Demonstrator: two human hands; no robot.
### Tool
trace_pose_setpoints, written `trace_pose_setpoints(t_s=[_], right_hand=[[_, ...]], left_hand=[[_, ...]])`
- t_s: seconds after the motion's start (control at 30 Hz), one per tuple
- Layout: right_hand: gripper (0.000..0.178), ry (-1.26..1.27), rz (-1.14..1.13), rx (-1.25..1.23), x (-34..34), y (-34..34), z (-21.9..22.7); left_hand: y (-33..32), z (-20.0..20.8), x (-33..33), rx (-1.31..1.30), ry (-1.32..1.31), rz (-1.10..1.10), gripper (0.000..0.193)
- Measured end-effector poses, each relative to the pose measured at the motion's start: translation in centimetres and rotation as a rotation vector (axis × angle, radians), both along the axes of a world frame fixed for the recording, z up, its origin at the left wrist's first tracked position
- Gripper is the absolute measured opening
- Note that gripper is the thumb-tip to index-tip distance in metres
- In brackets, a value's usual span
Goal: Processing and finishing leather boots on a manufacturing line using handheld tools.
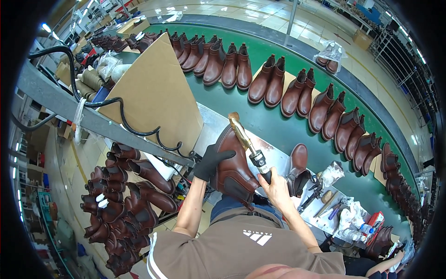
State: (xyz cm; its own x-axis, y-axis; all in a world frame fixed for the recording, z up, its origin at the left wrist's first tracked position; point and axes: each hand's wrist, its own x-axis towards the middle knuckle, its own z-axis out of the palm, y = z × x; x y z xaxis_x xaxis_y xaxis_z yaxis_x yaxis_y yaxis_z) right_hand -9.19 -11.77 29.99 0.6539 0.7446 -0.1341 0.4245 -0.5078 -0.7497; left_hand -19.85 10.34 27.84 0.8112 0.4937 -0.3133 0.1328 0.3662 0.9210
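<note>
My left hand [211, 162], in a black glove, grips a brown leather ankle boot [234, 173] and holds it in front of my body, its toe pointing up and away. In my bare right hand [276, 189] is a hand tool with a black handle and a gold-coloured metal tube [242, 136]. The tube lies against or just over the boot's edge near the toe; whether they touch I cannot tell. Right of the tool, another brown boot [298, 169] lies on a metal worktop [274, 149].
Brown boots [274, 83] line a green conveyor [223, 102] beyond the worktop. More boots [123, 204] crowd a rack at left. A cardboard sheet [158, 93] and a metal bar [116, 132] with a coiled black cable stand left. Tools, bottles [367, 229] and plastic lie right; another person's arm [388, 264] shows.
</note>
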Motion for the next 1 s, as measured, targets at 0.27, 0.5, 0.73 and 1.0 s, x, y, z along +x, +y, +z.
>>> trace_pose_setpoints(t_s=[0.27,0.5,0.73,1.0], right_hand=[[0.036,-0.093,-0.006,0.011,0.0,0.1,-1.4],[0.036,-0.088,-0.003,0.027,-0.3,0.2,-1.8],[0.037,-0.109,0.008,0.125,-0.2,0.2,-1.7],[0.036,-0.174,0.0,0.128,-0.3,0.2,-2.1]], left_hand=[[-0.3,1.3,-0.2,0.036,0.011,0.018,0.046],[-0.3,1.7,-0.4,0.094,0.022,0.013,0.045],[-0.2,2.6,-0.5,0.136,0.054,0.004,0.043],[-0.4,3.0,-0.7,0.134,0.029,0.02,0.043]])
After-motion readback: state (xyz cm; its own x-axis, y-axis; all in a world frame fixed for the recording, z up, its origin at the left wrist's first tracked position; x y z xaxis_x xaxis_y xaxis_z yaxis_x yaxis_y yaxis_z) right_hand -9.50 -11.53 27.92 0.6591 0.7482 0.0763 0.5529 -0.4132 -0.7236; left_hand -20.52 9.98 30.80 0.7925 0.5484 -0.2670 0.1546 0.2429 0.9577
